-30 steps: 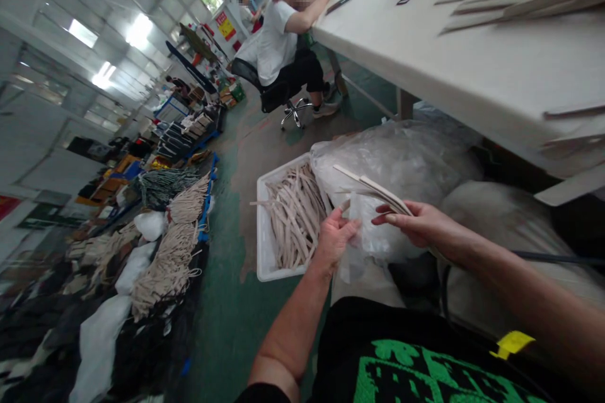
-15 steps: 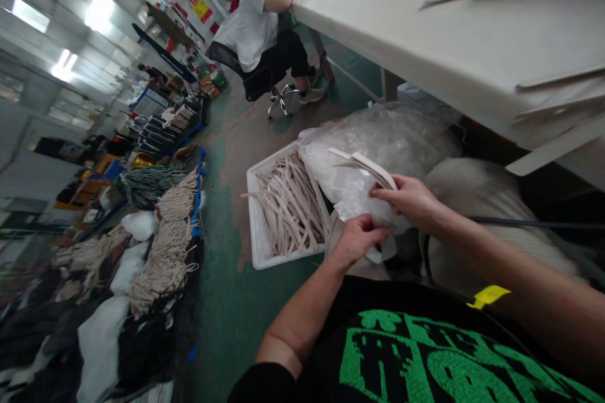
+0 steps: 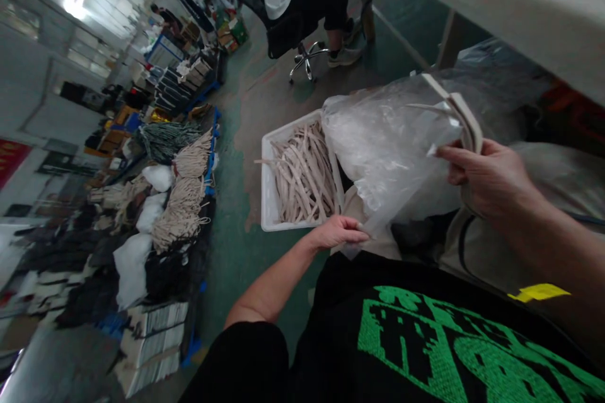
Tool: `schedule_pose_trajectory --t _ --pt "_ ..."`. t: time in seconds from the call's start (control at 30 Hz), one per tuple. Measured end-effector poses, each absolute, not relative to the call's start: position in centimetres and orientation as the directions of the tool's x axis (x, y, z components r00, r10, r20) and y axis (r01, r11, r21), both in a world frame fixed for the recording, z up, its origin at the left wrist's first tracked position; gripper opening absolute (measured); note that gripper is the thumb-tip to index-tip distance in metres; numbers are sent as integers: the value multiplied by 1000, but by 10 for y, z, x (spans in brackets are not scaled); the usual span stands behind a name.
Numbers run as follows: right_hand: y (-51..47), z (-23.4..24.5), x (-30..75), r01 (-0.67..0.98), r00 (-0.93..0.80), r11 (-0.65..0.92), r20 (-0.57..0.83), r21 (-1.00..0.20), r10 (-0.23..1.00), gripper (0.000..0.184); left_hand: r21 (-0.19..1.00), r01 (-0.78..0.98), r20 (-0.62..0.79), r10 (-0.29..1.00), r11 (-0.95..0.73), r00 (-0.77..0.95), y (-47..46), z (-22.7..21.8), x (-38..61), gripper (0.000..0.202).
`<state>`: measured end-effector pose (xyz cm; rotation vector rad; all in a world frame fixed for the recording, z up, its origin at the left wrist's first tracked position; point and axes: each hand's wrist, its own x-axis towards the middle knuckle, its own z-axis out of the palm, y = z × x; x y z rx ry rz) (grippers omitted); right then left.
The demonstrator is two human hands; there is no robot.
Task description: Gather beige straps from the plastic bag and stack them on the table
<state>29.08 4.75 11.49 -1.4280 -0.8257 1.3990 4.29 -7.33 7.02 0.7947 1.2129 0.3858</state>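
My left hand [image 3: 340,231] pinches the edge of a thin piece of clear plastic film [image 3: 394,201] between thumb and fingers, low in front of my shirt. The film stretches up and right to my right hand [image 3: 494,173]. That hand is closed on a small bundle of beige fabric straps [image 3: 466,116], whose bent ends stick up above the fingers. A corner of film also seems to be caught at its fingertips. Behind the film lies a big crumpled clear plastic bag [image 3: 363,129]. Just left of it, a white plastic bin [image 3: 267,198] holds many loose beige straps [image 3: 305,170].
A pale worktable [image 3: 534,12] overhangs at upper right. A person in a white top sits on a black wheeled chair [image 3: 283,31]. Bundled cords [image 3: 182,214] and stacked goods lie along blue pallets at left. A pale sack [image 3: 553,170] stands beside my right arm.
My hands have moved apart, the right one going right with the straps, and the film now spans between them. The view has shifted downward and right.
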Motion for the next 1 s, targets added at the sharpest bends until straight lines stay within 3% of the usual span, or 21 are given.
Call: schedule_pose_trajectory --t 0.2,0.3,0.4,0.5,0.57,0.67,0.73,0.77,0.87,1.0 --pt "48 112 286 -157 165 -293 -317 -943 934 22 674 256 -734 586 693 343 -83 57 22 29" --pt "46 112 285 -140 153 -278 -298 -950 942 24 704 418 -710 563 574 422 -81 56 19 23" --pt "45 110 285 -137 125 -260 -277 -956 953 31 705 587 -695 557 398 456 -78 56 20 29" --pt "46 104 286 -108 81 -285 -294 -952 952 38 706 606 -686 568 367 455 -77 54 21 26" --pt "46 100 288 -34 -6 -321 -321 -946 947 42 728 455 -683 606 513 408 -76 52 16 23" --pt "43 97 290 26 -170 -351 -350 -936 921 58 708 -99 -687 715 699 133 -71 54 -6 27" --pt "39 98 289 11 -260 -374 -364 -927 894 66 689 -501 -675 714 524 -183 -63 60 -28 25" --pt "37 99 288 14 -296 -390 -376 -921 878 68 687 -621 -662 677 377 -322 -59 65 -40 23" --pt "32 103 285 93 -388 -444 -443 -891 808 64 700 -712 -604 577 54 -550 -48 82 -67 23" --pt "28 100 281 189 -441 -474 -506 -860 741 60 740 -660 -510 530 -132 -678 -44 110 -97 32"
